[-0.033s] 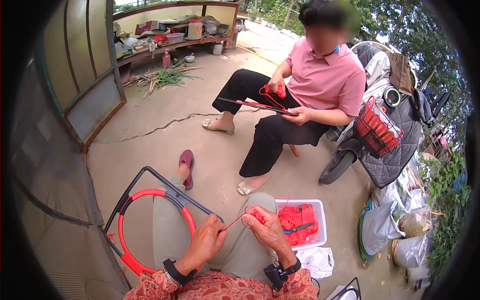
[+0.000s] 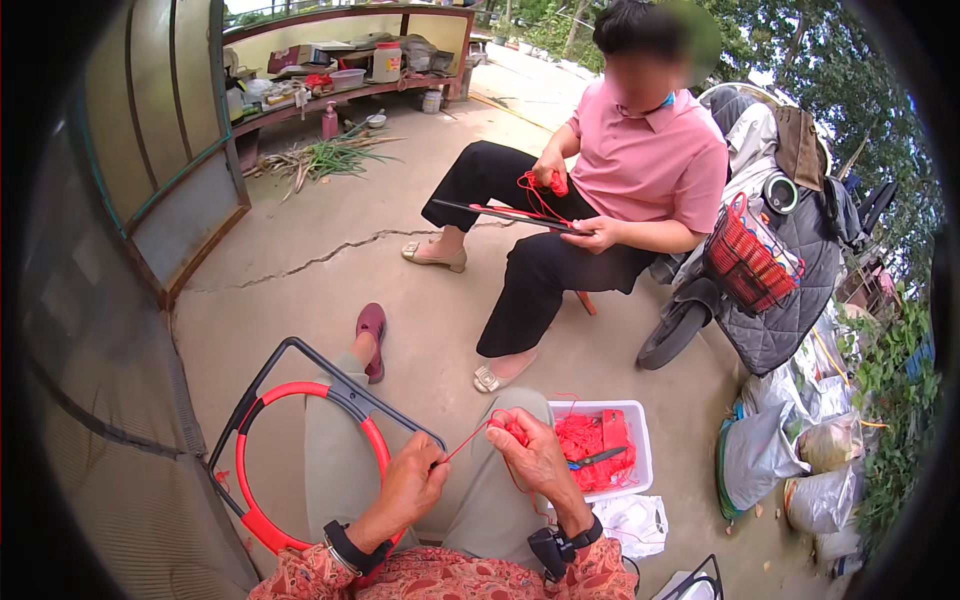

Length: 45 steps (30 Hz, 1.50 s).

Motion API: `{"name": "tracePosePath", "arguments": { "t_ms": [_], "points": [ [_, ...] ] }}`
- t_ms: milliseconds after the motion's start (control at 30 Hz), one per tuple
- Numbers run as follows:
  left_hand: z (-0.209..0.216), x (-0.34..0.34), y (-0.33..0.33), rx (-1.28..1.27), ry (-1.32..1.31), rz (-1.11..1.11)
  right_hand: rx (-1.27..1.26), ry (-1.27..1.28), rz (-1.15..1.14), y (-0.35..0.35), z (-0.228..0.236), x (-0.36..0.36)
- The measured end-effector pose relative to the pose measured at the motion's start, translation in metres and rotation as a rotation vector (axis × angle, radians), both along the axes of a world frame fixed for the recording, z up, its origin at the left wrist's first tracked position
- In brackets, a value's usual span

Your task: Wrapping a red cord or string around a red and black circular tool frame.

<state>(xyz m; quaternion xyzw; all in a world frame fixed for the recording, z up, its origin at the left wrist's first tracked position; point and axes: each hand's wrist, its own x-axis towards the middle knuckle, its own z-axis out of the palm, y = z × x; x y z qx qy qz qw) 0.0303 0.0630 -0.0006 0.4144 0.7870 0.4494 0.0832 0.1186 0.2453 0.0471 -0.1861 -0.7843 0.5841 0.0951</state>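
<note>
Bending inward over the lap, both forearms come up from the lower edge, wrists raised and knuckles turned mostly upward. The left hand (image 2: 415,472) has its fingers curled tight, pinching a thin red cord (image 2: 465,441) where it meets the near corner of a black rectangular frame with rounded corners (image 2: 405,416). How far the fingers wrap the frame is hidden. The right hand (image 2: 540,462), slightly higher, is clenched around a small red bundle of wound cord (image 2: 510,430); the strand between the hands runs straight and slants down to the left, and a loose length hangs below the right hand.

A red-and-black ring (image 2: 262,525) sits with the frame, over the left thigh. The frame's outer side reaches toward a dark mesh panel (image 2: 110,420) along the left. On the right, a white rectangular plastic tub (image 2: 648,450) stands just beside the right knee, holding red cord and scissors with dark blades (image 2: 600,457); a white plastic bag (image 2: 635,522) lies by its near edge.

Ahead, beige concrete floor (image 2: 270,310) opens between the knees and a seated co-worker in a pink shirt (image 2: 650,150), whose nearer shoe (image 2: 487,379) stands close in front of the right knee.
</note>
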Motion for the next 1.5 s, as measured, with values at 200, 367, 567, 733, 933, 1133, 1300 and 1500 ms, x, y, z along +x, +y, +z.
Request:
{"name": "tracePosePath", "arguments": {
  "t_ms": [200, 367, 567, 733, 933, 1133, 1300, 1500],
  "points": [
    [0.003, -0.010, -0.005, 0.261, -0.459, 0.083, 0.241, -0.011, -0.127, 0.006, 0.017, 0.014],
    [-0.006, -0.012, -0.006, 0.276, -0.638, 0.181, 0.055, -0.159, 0.631, -0.028, -0.012, 0.026],
    [-0.006, -0.009, -0.011, 0.331, -0.688, 0.213, -0.108, -0.274, 0.478, -0.044, -0.072, -0.012],
    [0.008, -0.007, -0.008, 0.410, -0.772, 0.218, -0.102, -0.203, 0.226, -0.038, -0.084, -0.027],
    [0.005, -0.015, -0.013, 0.321, -0.733, 0.150, -0.339, 0.052, -0.248, -0.026, -0.053, 0.005],
    [-0.003, -0.016, -0.015, 0.404, -0.901, 0.255, -0.411, -0.315, 0.706, -0.042, 0.012, 0.031],
    [0.002, -0.022, 0.001, 0.454, -0.911, 0.244, -0.338, -0.266, 0.394, -0.057, -0.085, 0.001],
    [-0.012, -0.018, -0.008, 0.351, -0.541, 0.337, -0.616, 0.015, 0.112, -0.059, -0.100, -0.053]
  ]
}}
